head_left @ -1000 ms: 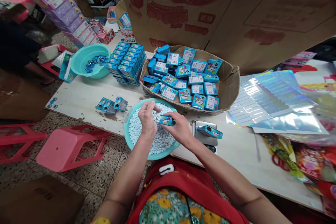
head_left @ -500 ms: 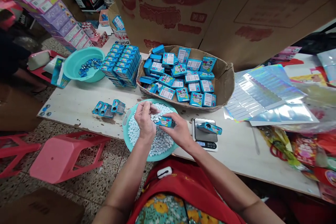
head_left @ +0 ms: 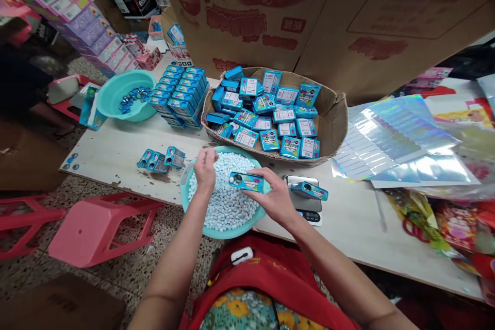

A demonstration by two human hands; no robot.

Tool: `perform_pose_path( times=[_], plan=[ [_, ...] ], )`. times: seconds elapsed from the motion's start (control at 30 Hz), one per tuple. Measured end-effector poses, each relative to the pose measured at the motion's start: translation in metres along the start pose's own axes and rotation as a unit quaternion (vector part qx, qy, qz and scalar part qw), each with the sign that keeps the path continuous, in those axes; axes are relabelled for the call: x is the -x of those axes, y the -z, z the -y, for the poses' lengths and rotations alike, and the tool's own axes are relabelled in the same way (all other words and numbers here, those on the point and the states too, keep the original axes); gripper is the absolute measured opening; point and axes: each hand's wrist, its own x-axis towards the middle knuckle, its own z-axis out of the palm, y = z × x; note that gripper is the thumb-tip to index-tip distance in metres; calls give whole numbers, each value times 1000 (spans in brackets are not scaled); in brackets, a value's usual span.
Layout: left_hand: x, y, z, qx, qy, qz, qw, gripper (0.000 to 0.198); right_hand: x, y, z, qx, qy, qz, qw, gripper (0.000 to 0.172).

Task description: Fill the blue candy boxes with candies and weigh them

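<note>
Head view: blue tin [head_left: 248, 182] in right hand [head_left: 276, 197], left hand [head_left: 204, 169] with unclear hold over bowl [head_left: 222, 233], carton [head_left: 332, 125] beyond, scale [head_left: 307, 207] alongside.

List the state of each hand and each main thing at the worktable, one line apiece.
Right hand, grip closed on the held box
Left hand, curled, contents unclear
Held box, hole uncovered
Near bowl, filled with white pieces
Scale, loaded
Box on scale, hole uncovered
Three loose boxes, holes uncovered
Stacked boxes, in rows
Carton, open, holding jumbled boxes
Far bowl, holding shiny blue pieces
Holographic sheets, overlapping, flat
</note>
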Motion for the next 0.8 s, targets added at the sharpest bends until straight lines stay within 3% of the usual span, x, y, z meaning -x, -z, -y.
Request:
perform_pose_path(
  times=[0.07, 0.17, 0.3, 0.4, 0.53, 0.63, 0.7, 0.8],
  plan=[
    [-8, -1, 31, -187, -42, 83, 978, 26, 2, 7, -2, 1, -3, -12, 1000, 29],
    [-7, -9, 55, -376, -78, 176, 906, 33, 2, 11, -8, 11, -13, -23, 1000, 30],
    [4, -15, 55, -478, -64, 228, 846, 38, 0, 8, -13, 17, -17, -38, 999, 31],
    [8, -9, 55, -475, -54, 214, 852, 32, 1, 6, -16, 27, -27, -36, 999, 31],
    [9, -1, 58, -336, -15, 108, 936, 19, 3, 3, -21, 54, -29, -27, 998, 29],
    [12, 2, 40, -110, 111, 16, 988, 26, 4, -1, -22, 72, -20, -21, 997, 29],
    [16, 2, 18, 53, 190, -8, 980, 30, 3, -6, -21, 86, -10, -12, 996, 28],
    [23, 2, -19, 223, 197, -5, 955, 29, 0, -18, -13, 117, 10, 9, 993, 27]
  ],
)
